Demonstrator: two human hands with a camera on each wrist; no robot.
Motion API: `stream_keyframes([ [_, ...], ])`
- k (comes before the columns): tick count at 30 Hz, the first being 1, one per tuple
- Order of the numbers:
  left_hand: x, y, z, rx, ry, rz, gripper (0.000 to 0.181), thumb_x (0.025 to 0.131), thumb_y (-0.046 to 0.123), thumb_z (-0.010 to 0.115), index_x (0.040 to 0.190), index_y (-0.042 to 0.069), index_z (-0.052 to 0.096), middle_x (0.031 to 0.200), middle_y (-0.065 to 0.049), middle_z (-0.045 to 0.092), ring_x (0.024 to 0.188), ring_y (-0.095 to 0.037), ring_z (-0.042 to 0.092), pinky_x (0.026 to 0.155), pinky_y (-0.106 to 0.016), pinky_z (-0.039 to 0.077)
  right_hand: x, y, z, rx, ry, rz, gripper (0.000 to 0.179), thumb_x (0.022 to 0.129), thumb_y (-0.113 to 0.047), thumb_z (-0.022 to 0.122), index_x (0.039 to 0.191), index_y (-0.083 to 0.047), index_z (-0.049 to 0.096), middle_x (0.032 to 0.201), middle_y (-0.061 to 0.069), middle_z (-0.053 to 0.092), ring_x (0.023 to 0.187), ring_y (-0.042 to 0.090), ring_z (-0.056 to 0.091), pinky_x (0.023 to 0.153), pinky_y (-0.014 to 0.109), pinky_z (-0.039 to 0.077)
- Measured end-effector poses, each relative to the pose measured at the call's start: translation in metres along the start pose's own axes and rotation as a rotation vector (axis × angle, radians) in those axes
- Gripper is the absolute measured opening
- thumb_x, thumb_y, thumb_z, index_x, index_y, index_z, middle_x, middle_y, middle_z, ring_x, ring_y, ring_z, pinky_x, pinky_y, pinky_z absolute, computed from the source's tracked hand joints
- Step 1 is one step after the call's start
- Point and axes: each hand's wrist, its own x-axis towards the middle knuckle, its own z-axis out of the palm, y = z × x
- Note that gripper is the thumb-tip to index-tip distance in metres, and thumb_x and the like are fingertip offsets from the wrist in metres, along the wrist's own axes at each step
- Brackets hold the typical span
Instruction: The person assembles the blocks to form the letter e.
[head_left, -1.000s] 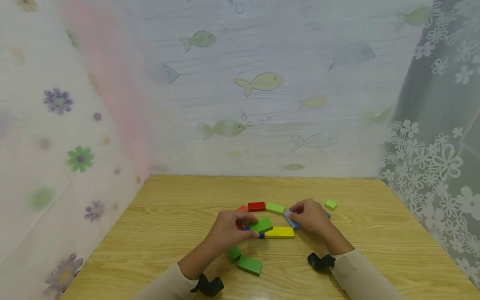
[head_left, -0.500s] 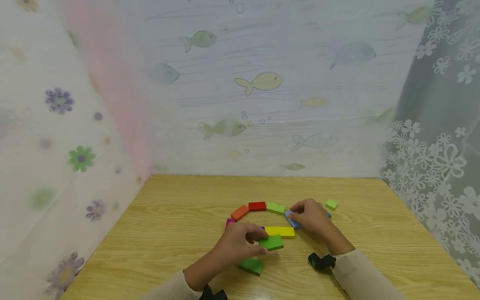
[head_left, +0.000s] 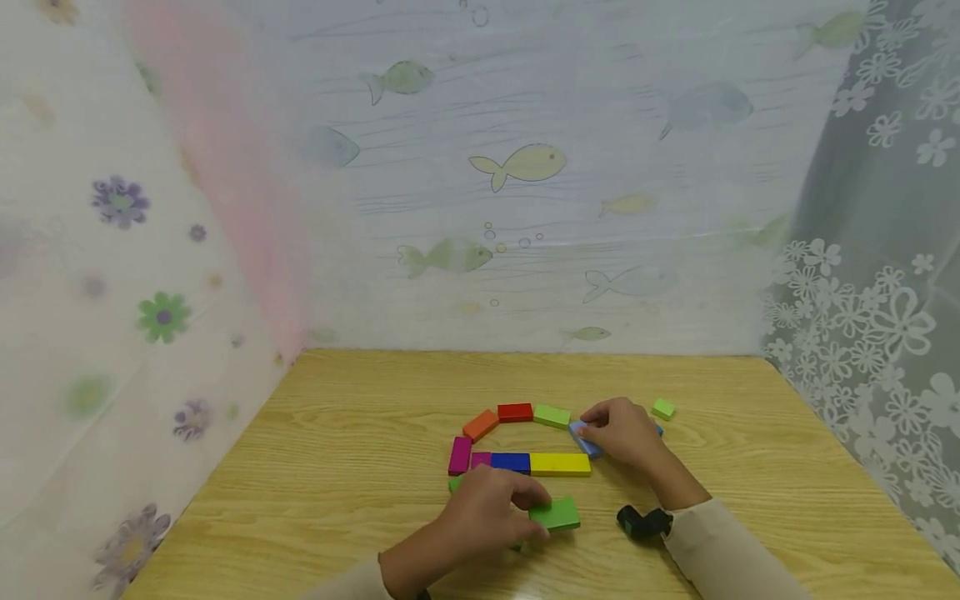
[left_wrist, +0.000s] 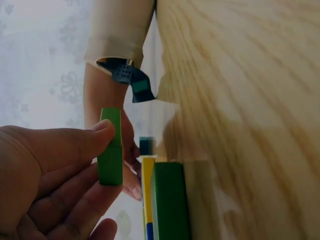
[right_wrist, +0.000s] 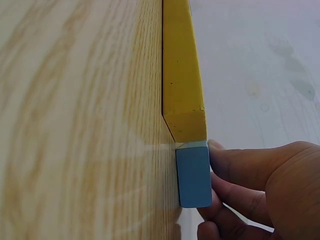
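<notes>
My left hand [head_left: 491, 510] pinches a light green block [head_left: 557, 514] between thumb and fingers, near the front of the layout. In the left wrist view this block [left_wrist: 111, 150] is held above the table, beside a dark green block [left_wrist: 171, 200] that lies flat. My right hand [head_left: 624, 433] grips a light blue block [head_left: 583, 440] resting on the table. Seen from the right wrist, the blue block's end [right_wrist: 194, 177] stands close to the yellow block [right_wrist: 184, 70]. My left hand partly covers the green blocks beneath it.
Flat coloured blocks form a ring: magenta [head_left: 460, 456], orange [head_left: 480, 425], red [head_left: 515, 412] and lime [head_left: 552, 416]. A row with dark blue [head_left: 512, 463] and yellow [head_left: 560, 465] crosses the middle. A small lime block [head_left: 663, 408] lies apart at the back right.
My left hand has moved toward the front and right with the light green block, uncovering the magenta, orange and dark blue blocks. The right hand has stayed on the light blue block.
</notes>
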Motion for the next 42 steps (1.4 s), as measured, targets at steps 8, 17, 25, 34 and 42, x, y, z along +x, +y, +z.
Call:
stream_keyframes([
  [8, -0.002, 0.001, 0.007, 0.054, -0.049, 0.019, 0.027, 0.079, 0.032, 0.092, 0.103, 0.026, 0.081, 0.094, 0.024, 0.075, 0.084, 0.014, 0.065, 0.077, -0.014, 0.051, 0.002, 0.001, 0.001, -0.005, -0.002, 0.002, 0.027, 0.096, -0.029, 0.075, 0.115, -0.011, 0.079, 0.102, 0.000, 0.077, 0.092, 0.015, 0.069, 0.080, 0.037, 0.057],
  [17, -0.003, -0.002, 0.012, 0.066, -0.081, 0.013, 0.025, 0.078, 0.032, 0.092, 0.100, 0.026, 0.082, 0.091, 0.025, 0.074, 0.081, 0.015, 0.062, 0.075, -0.015, 0.049, 0.002, 0.002, 0.002, -0.007, 0.003, 0.000, 0.026, 0.095, -0.028, 0.075, 0.114, -0.011, 0.079, 0.101, 0.000, 0.077, 0.090, 0.014, 0.069, 0.079, 0.037, 0.057],
  [25, 0.000, -0.004, 0.014, 0.081, -0.105, 0.033, 0.025, 0.079, 0.029, 0.092, 0.101, 0.024, 0.082, 0.092, 0.024, 0.075, 0.084, 0.014, 0.062, 0.075, -0.014, 0.050, 0.003, 0.001, 0.001, -0.009, 0.002, 0.001, 0.028, 0.095, -0.030, 0.075, 0.116, -0.011, 0.079, 0.102, 0.000, 0.077, 0.092, 0.015, 0.069, 0.080, 0.037, 0.057],
  [34, 0.001, -0.006, 0.015, 0.057, -0.128, 0.013, 0.027, 0.078, 0.027, 0.093, 0.102, 0.023, 0.081, 0.094, 0.023, 0.074, 0.086, 0.014, 0.063, 0.078, -0.014, 0.052, 0.002, 0.001, 0.001, -0.008, 0.000, 0.002, 0.027, 0.095, -0.029, 0.075, 0.115, -0.012, 0.079, 0.102, 0.000, 0.077, 0.090, 0.014, 0.069, 0.078, 0.036, 0.057],
  [42, 0.000, -0.004, 0.014, 0.063, -0.146, -0.012, 0.029, 0.078, 0.026, 0.093, 0.104, 0.022, 0.080, 0.096, 0.022, 0.074, 0.088, 0.012, 0.062, 0.081, -0.016, 0.052, 0.003, 0.001, 0.002, -0.015, 0.003, 0.006, 0.027, 0.095, -0.030, 0.076, 0.115, -0.012, 0.079, 0.101, -0.001, 0.077, 0.090, 0.014, 0.069, 0.077, 0.036, 0.057],
])
